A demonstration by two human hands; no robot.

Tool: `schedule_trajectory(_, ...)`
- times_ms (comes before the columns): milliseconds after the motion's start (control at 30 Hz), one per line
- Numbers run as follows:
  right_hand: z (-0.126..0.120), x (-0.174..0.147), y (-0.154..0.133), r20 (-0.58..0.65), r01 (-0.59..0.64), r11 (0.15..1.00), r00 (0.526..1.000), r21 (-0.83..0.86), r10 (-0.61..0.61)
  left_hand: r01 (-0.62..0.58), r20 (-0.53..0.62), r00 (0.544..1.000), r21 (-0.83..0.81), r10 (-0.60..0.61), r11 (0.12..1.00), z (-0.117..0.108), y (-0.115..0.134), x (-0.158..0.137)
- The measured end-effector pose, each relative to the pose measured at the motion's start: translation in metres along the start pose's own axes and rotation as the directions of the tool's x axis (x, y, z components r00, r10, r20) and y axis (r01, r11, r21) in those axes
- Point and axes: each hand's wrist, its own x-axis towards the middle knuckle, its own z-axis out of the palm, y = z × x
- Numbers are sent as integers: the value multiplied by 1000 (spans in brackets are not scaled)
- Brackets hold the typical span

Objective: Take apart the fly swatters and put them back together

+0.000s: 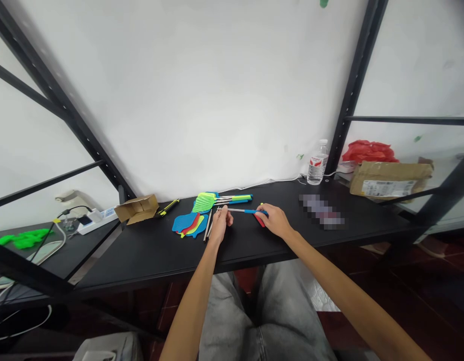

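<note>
While the left hand pinches the metal end of a blue-handled rod, the right hand grips its handle, both forearms crossing the front edge of the black surface. The rod runs crosswise near the surface's middle. Flyswatters lie toward the back edge; loose swatter heads and metal rods lie leftward (a red handle is close by the right hand). An open carton sits by the back left corner; a bottle stands rightward.
</note>
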Motion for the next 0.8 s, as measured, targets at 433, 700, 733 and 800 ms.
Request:
schedule_trajectory(433,-3,0,-6,-51,-6,1000,999,-4,6,7,-185,982,-144,-34,990,-4,-3,5)
schedule_trajectory(700,1,0,1,-68,-7,1000,998,-13,6,-9,-161,987,-149,-15,989,-4,-3,4)
schedule_trajectory(733,1,0,1,-55,-5,1000,998,-17,4,-8,-155,988,-149,-16,989,-3,-2,4)
schedule_trajectory(800,-1,0,1,-22,-3,1000,1000,-21,2,-3,-146,989,-149,-19,989,-3,-2,3)
